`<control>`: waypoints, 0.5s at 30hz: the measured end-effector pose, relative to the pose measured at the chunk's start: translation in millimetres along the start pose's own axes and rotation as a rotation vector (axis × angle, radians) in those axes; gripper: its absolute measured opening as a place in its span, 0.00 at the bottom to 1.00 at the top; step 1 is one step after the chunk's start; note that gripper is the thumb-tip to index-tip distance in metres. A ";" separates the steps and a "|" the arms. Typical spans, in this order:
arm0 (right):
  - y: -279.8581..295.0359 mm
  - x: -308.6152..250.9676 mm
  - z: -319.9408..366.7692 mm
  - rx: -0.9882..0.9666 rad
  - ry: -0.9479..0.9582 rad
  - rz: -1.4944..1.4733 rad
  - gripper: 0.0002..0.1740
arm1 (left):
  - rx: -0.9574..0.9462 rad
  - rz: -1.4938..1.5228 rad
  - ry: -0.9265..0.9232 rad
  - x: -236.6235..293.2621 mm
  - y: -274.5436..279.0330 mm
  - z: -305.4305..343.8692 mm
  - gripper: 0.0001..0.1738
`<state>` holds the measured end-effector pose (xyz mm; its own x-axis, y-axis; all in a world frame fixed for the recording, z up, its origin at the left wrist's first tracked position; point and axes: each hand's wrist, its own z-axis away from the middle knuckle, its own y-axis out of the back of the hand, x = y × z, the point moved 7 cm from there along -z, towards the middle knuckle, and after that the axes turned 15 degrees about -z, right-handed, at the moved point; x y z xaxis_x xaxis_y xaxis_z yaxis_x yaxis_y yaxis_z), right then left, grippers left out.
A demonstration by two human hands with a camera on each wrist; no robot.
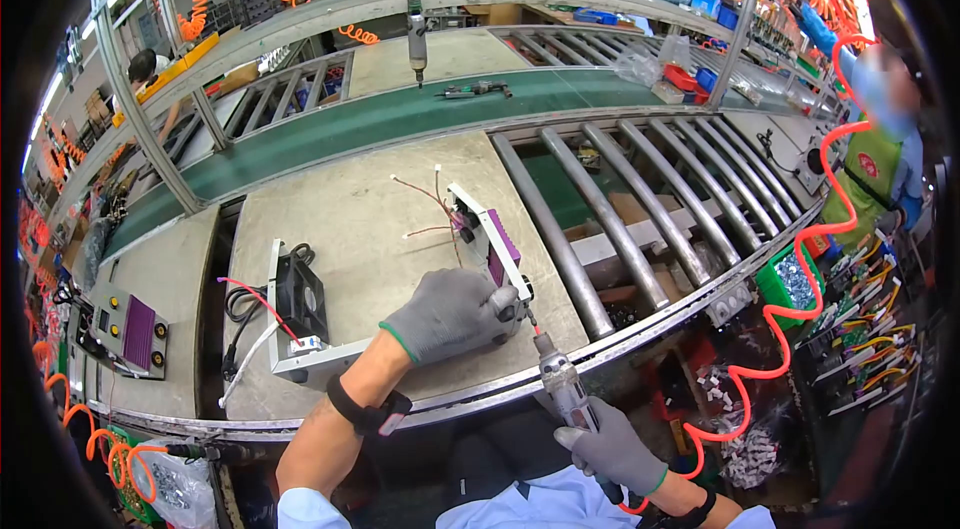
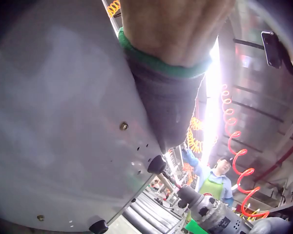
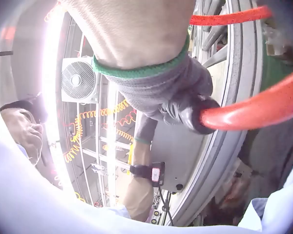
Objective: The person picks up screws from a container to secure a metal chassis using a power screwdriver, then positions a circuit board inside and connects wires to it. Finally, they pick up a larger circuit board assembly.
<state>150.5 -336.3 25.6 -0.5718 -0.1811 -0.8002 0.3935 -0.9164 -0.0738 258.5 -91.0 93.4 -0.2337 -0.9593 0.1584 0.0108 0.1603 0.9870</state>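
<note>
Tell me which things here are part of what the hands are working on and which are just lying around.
In hand: left hand, holding the white panel; right hand, gripping the air screwdriver; its orange hose.
Lying about: fan on its bracket; purple-faced unit; hanging screwdriver; green bin.

Bench (image 1: 350,209); fan assy (image 1: 299,299) & panel (image 1: 489,237) on it.

Fan unit (image 1: 300,301) L of panel (image 1: 482,226)
</note>
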 end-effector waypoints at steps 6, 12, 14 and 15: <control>-1.9 -1.4 -0.3 0.019 0.084 0.041 0.22 | 0.018 -0.028 -0.071 3.8 2.0 1.3 0.30; -4.9 -5.5 3.7 0.018 0.060 0.043 0.22 | 0.020 -0.103 -0.110 4.9 0.5 0.5 0.21; -5.2 -5.9 3.8 0.019 0.063 0.046 0.22 | 0.020 -0.105 -0.117 5.5 0.3 0.7 0.21; -5.1 -6.0 3.3 0.018 0.065 0.045 0.22 | 0.016 -0.080 -0.109 5.1 0.1 0.1 0.26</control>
<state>149.6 -331.7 32.7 -0.5059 -0.1988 -0.8394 0.4042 -0.9143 -0.0270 257.2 -95.8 94.3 -0.3375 -0.9384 0.0742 -0.0273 0.0886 0.9957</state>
